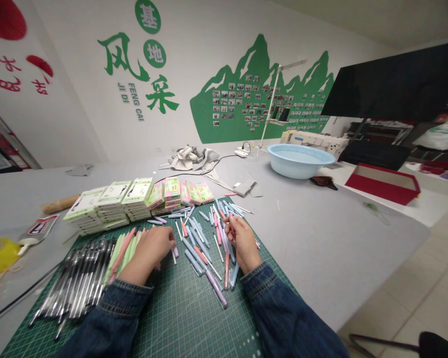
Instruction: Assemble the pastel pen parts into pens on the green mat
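My left hand (151, 248) is closed above the green cutting mat (164, 318), its fingertips curled down beside a short purple and white pen piece (175, 252). Whatever it grips is hidden by the back of the hand. Over the right side of a loose pile of blue, pink and purple pens (197, 238), my right hand (244, 243) has thumb and fingers pinched together; what lies between them I cannot make out. Left of my left hand, light green pens (115, 253) and a pink one lie in a row. Beside them is a bundle of clear, black-gripped pens (78, 278).
Stacked white and green boxes (110, 201) and smaller pink-green boxes (172, 189) line the mat's far edge. Yellow tape (0, 256) and a glue tube (37, 231) lie left. Behind are crumpled cloth (190, 158), a blue basin (300, 161) and a red box (382, 184).
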`<state>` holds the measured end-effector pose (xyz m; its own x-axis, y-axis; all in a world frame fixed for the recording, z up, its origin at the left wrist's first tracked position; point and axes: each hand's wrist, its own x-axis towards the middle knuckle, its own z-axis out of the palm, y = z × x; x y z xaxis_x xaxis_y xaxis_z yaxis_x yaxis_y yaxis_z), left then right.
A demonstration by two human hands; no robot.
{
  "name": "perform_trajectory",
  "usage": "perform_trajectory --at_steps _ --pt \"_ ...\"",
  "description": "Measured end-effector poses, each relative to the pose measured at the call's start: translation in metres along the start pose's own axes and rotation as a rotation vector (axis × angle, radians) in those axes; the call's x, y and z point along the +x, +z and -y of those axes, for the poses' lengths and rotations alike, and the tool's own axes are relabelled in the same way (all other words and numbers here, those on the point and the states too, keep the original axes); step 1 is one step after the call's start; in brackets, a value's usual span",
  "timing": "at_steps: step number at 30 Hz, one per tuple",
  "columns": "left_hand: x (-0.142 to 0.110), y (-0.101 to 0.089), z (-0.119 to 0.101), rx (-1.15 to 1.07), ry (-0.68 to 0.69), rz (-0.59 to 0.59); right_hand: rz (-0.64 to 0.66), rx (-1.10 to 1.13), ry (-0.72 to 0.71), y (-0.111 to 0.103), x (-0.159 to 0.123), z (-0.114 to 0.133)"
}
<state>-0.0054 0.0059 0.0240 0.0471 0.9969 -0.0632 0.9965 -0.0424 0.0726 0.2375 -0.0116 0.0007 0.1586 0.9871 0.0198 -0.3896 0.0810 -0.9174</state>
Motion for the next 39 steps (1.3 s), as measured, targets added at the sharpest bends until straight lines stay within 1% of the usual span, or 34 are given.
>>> perform_trajectory --at_steps 4,6,8,12,16,18,21,24,27,30,34,36,39 --pt "0.001 0.008 -0.005 -0.063 -0.021 0.028 0.020 0.019 0.006 0.002 -0.001 0.002" --pt "0.002 0.011 -0.011 -0.089 -0.020 0.017 0.028 0.020 0.013 0.002 -0.001 0.002" --pt "0.002 0.012 -0.017 -0.122 0.009 -0.002 0.035 0.021 0.019 0.002 -0.001 0.002" --pt "0.002 0.011 -0.023 -0.191 0.066 -0.025 0.029 0.020 0.021 0.000 0.000 0.002" --pt "0.001 0.005 -0.020 -0.156 -0.001 -0.077 0.022 0.016 0.016 0.000 0.000 0.003" --pt "0.000 0.002 -0.022 -0.152 -0.012 -0.098 0.021 0.019 0.018 0.000 0.000 0.003" --pt "-0.001 0.000 -0.034 -0.174 0.047 -0.115 0.014 0.024 0.014 0.001 0.000 0.003" --pt "-0.001 0.001 -0.056 -0.196 0.157 -0.104 0.007 0.027 0.009 0.000 0.001 0.003" --pt "0.001 0.008 -0.078 -0.222 0.264 -0.097 0.005 0.042 0.011 -0.001 0.002 0.003" --pt "0.003 0.018 -0.094 -0.236 0.341 -0.103 0.006 0.057 -0.001 -0.003 0.003 0.003" --pt "0.003 0.030 -0.102 -0.230 0.471 -0.159 0.018 0.107 0.013 -0.003 0.004 0.002" --pt "0.003 0.035 -0.101 -0.218 0.496 -0.172 0.033 0.166 0.056 -0.002 0.004 0.002" --pt "0.003 0.037 -0.099 -0.216 0.496 -0.194 0.058 0.277 0.141 -0.001 0.003 0.004"
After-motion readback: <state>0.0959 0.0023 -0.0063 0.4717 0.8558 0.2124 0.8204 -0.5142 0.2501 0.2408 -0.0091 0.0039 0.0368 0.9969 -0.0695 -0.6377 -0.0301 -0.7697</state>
